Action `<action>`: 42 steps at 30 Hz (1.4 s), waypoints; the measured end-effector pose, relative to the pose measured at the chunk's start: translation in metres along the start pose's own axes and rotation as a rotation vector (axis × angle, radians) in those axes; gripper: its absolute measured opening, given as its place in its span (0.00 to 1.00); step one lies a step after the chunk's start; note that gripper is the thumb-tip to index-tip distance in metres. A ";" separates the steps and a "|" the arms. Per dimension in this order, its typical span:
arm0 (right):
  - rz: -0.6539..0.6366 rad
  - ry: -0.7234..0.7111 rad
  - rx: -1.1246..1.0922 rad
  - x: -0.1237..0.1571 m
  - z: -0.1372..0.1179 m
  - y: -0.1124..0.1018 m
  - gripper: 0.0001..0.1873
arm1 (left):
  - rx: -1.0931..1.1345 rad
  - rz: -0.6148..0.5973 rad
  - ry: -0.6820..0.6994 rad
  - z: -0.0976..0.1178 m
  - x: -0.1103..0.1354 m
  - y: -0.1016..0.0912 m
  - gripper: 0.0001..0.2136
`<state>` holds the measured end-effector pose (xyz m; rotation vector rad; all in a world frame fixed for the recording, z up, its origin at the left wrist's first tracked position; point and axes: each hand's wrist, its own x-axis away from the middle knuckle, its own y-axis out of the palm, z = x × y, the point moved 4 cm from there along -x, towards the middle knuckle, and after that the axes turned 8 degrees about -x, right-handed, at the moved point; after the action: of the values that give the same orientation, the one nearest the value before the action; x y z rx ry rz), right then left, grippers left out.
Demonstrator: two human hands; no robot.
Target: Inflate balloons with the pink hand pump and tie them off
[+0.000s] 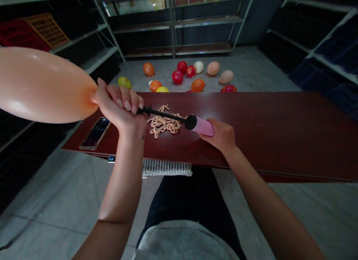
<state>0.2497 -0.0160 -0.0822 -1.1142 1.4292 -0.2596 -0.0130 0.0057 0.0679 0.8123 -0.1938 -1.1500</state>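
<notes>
A large peach balloon point(46, 86), inflated, points off to the left. My left hand point(120, 105) is closed at its neck and around the nozzle end of a hand balloon pump point(203, 126). The exact place where nozzle and balloon neck meet is hidden by my fingers. My right hand point(222, 135) grips the pump's pink body, and its black rod stretches between both hands. Below the rod, a heap of thin, limp, flesh-coloured uninflated balloons point(165, 122) lies on the dark red table point(268, 133).
A phone point(97, 131) rests at the table's left end. Several coloured balloons, including a red one point(177, 77), lie on the floor beyond the table. Metal shelves point(201, 47) stand behind, with orange point(46, 28) and dark crates point(335, 66) at the sides.
</notes>
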 end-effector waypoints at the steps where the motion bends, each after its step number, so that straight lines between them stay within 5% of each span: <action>1: 0.004 0.012 -0.002 0.000 0.001 0.000 0.24 | -0.006 -0.007 0.008 -0.002 -0.001 0.005 0.25; 6: 0.024 0.038 -0.050 -0.002 0.001 -0.002 0.24 | -0.050 -0.057 0.006 -0.022 0.001 0.027 0.26; 13: 0.030 0.088 -0.067 -0.002 0.002 -0.003 0.25 | -0.022 -0.095 -0.088 -0.078 0.028 0.055 0.29; 19: 0.011 0.099 -0.052 -0.003 0.002 -0.002 0.24 | 0.010 -0.121 -0.149 -0.109 0.038 0.051 0.29; 29: -0.024 0.049 -0.048 -0.005 -0.008 -0.002 0.25 | 0.004 -0.008 -0.238 -0.095 0.035 0.029 0.27; 42: -0.080 -0.043 0.012 -0.001 -0.012 -0.001 0.23 | 0.030 0.048 -0.173 -0.049 0.018 -0.017 0.28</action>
<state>0.2397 -0.0207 -0.0784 -1.1620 1.3458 -0.2986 0.0081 0.0104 0.0179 0.7311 -0.3729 -1.1744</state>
